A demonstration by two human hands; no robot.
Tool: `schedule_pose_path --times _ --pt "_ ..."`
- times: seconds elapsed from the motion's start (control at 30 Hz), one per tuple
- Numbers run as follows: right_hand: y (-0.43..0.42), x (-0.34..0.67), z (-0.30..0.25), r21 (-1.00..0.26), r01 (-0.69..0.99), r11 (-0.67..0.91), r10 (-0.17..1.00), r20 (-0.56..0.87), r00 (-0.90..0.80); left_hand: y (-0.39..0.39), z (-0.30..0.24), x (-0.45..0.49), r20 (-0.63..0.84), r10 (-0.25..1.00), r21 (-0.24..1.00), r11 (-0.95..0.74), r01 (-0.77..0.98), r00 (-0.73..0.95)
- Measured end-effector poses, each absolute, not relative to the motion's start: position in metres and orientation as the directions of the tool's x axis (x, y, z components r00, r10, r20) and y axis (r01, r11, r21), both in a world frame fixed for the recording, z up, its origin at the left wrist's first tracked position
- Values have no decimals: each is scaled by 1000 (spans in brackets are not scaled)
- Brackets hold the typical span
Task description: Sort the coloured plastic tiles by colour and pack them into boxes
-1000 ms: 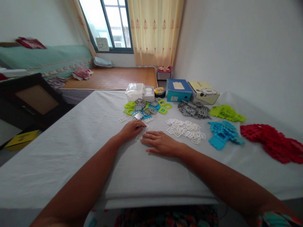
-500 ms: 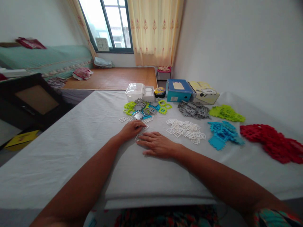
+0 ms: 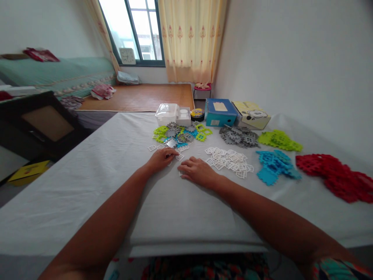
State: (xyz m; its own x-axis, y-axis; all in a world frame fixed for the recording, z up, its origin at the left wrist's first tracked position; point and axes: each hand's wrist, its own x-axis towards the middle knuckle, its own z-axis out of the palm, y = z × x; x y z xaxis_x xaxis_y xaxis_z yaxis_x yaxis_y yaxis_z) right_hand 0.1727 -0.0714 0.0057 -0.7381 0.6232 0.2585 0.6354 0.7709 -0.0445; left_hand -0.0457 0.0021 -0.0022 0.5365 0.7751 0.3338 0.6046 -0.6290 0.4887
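My left hand [image 3: 162, 158] rests on the white tablecloth with its fingers curled in and their tips on the edge of a small white window-shaped plastic piece [image 3: 180, 156]. Part of another white piece shows just below it. To the right, my right hand [image 3: 198, 171] lies low over the cloth, fingers bent and drawn together. Under its fingertips is a white window-shaped piece [image 3: 181, 174], mostly covered. Close by on the right lies a pile of white window-shaped pieces [image 3: 229, 159]. Beyond my left hand is a mixed heap of green, grey and blue interlocking pieces [image 3: 176, 134].
Grey pieces [image 3: 239, 136], green pieces [image 3: 279, 140], blue pieces [image 3: 275, 165] and red pieces [image 3: 335, 175] form separate piles at the right. Along the back stand a clear plastic container [image 3: 167, 114], a round tin [image 3: 197, 113], a blue box [image 3: 220, 112] and a yellow box [image 3: 252, 114].
My right hand has moved right, away from my left hand, and its spread fingers have drawn together. The white piece beneath its fingertips has shifted right with it. My left hand has barely moved.
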Motion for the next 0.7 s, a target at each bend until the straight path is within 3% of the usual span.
schedule_pose_path --times 0.1,0.17,0.3,0.4,0.5,0.7 --pt "-69 177 11 29 642 767 622 213 -753 2 -4 -45 327 774 486 -629 606 542" --pt "-66 190 16 51 716 696 689 235 -686 3 -5 -45 318 772 489 -630 603 550" --pt "-55 226 26 -7 883 470 837 322 -443 4 -5 -47 305 769 463 -635 618 562" --pt "-49 242 28 -46 922 385 859 383 -339 3 -4 -45 312 748 411 -662 626 586" --pt "-50 239 25 -100 895 434 832 426 -356 -3 -2 -37 312 712 416 -698 583 629" --pt "-56 210 9 -125 715 688 704 357 -614 -11 2 -25 335 696 620 -670 408 635"
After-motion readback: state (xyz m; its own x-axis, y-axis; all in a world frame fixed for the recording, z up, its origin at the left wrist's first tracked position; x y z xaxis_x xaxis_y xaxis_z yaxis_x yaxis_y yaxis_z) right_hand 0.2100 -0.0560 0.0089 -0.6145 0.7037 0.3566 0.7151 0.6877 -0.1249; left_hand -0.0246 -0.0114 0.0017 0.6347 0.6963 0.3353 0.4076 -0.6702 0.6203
